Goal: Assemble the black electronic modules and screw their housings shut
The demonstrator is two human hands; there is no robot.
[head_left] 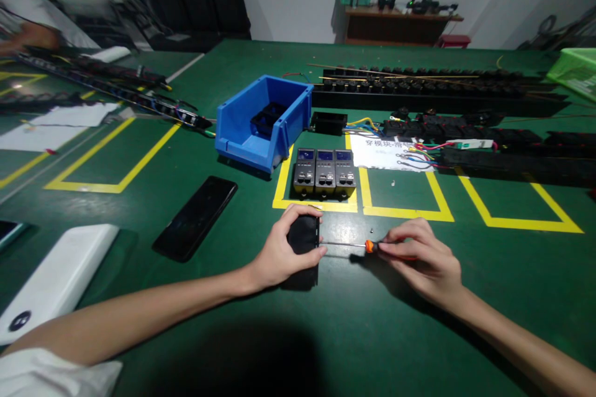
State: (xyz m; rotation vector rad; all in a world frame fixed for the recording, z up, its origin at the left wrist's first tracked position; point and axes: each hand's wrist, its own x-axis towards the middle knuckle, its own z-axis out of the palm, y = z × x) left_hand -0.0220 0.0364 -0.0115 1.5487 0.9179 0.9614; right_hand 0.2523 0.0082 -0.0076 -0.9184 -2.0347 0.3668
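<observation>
My left hand (pixel 279 252) is closed around a black plastic box (pixel 302 236), thumb and fingers along its right edge. In my right hand (pixel 426 260) is a screwdriver (pixel 370 247) with an orange and black handle. Its thin shaft lies level and points left, the tip meeting the box's right side. A tiny dark screw (pixel 371 231) lies on the green table just above the screwdriver. Beyond my left hand, three grey modules (pixel 325 170) with small displays and ports stand side by side inside a yellow taped outline.
A blue bin (pixel 246 142) holding black parts stands behind the modules. Long black strips with wires (pixel 465 130) lie at the right. A phone (pixel 195 218) and a white power bank (pixel 60 273) lie at the left. Another person's arm (pixel 32 37) is at far left.
</observation>
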